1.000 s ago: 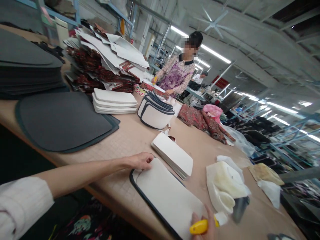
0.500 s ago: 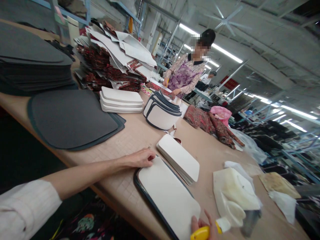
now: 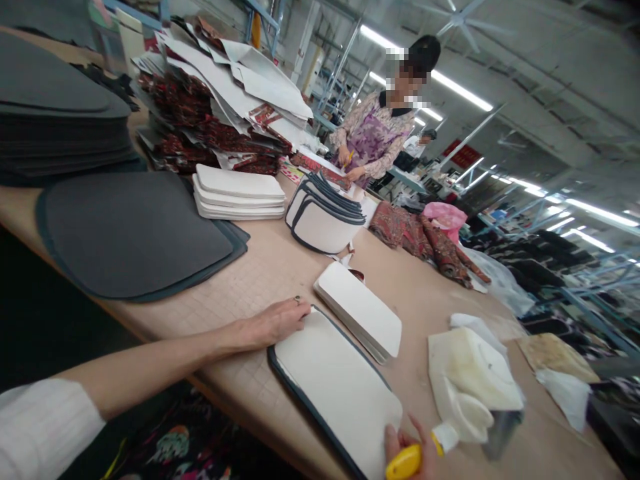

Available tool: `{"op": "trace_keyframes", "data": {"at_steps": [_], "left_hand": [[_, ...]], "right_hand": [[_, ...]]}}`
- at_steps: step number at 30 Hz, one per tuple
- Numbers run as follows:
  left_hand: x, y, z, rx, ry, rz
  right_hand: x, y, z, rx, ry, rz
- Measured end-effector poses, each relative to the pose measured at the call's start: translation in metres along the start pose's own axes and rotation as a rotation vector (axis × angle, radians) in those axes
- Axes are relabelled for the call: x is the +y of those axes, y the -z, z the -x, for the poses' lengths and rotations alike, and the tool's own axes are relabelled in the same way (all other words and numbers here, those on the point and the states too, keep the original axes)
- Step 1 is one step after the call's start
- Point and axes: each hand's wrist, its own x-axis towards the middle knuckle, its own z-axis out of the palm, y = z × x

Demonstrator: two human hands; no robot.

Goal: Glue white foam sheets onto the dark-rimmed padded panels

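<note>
My left hand (image 3: 280,321), with a ring on one finger, has its fingers closed at the far corner of a white rounded panel (image 3: 335,380). That panel lies over a dark-edged backing (image 3: 305,407) at the table's near edge. By the panel's near right corner, my right hand (image 3: 411,445) is wrapped around a yellow-handled tool (image 3: 404,461); its working end cannot be made out. Just beyond the panel rests a stack of narrower white panels (image 3: 357,307). A cut-open cream plastic jug (image 3: 470,373) lies to the right of my right hand.
Large dark grey sheets (image 3: 135,233) and a thick dark stack (image 3: 60,113) occupy the left. White panels (image 3: 237,190), dark-edged curved pieces (image 3: 325,220) and piled patterned fabric (image 3: 200,100) stand farther back. Rolled fabric (image 3: 425,240) lies on the right. A co-worker (image 3: 375,133) stands across the table.
The view has shifted slightly. My left hand has turned a little at the panel's corner, showing more of the ring. My right hand keeps the yellow-handled tool near the same corner.
</note>
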Motion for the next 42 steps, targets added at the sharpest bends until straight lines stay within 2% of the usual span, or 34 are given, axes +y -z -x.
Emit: {"op": "trace_keyframes", "data": {"at_steps": [4, 10, 19, 25, 27, 29, 31, 33, 35, 37, 42], "left_hand": [[-0.010, -0.006, -0.005, 0.035, -0.045, -0.024], [-0.014, -0.003, -0.010, 0.033, -0.193, -0.119], [-0.009, 0.005, -0.012, -0.003, -0.168, -0.058], [-0.012, 0.011, -0.014, -0.023, -0.148, -0.067], [-0.005, 0.014, -0.017, 0.000, -0.155, -0.128], [0.013, 0.013, -0.022, 0.062, -0.215, -0.216], [0.041, 0.007, -0.027, 0.082, -0.367, -0.272], [0.071, -0.006, -0.030, -0.027, -0.592, -0.262], [0.094, -0.022, -0.030, -0.197, -0.769, -0.237], [0.103, -0.036, -0.029, -0.290, -0.815, -0.231], [0.091, -0.052, -0.028, -0.258, -0.773, -0.198]], "right_hand": [[-0.019, 0.009, -0.001, -0.057, -0.065, 0.125], [-0.030, 0.010, -0.007, -0.081, -0.071, 0.052], [-0.023, 0.011, -0.003, -0.079, -0.032, -0.080], [-0.022, 0.016, -0.002, -0.188, -0.021, -0.163], [-0.023, 0.017, -0.002, -0.214, -0.030, -0.163], [-0.024, 0.016, -0.003, -0.228, -0.035, -0.138], [-0.024, 0.014, -0.004, -0.242, -0.029, -0.111], [-0.024, 0.011, -0.006, -0.246, -0.008, -0.072], [-0.021, 0.009, -0.005, -0.212, 0.020, -0.004], [-0.016, 0.009, -0.001, -0.127, 0.043, 0.066], [0.000, 0.016, 0.018, 0.204, 0.074, 0.182]]}}
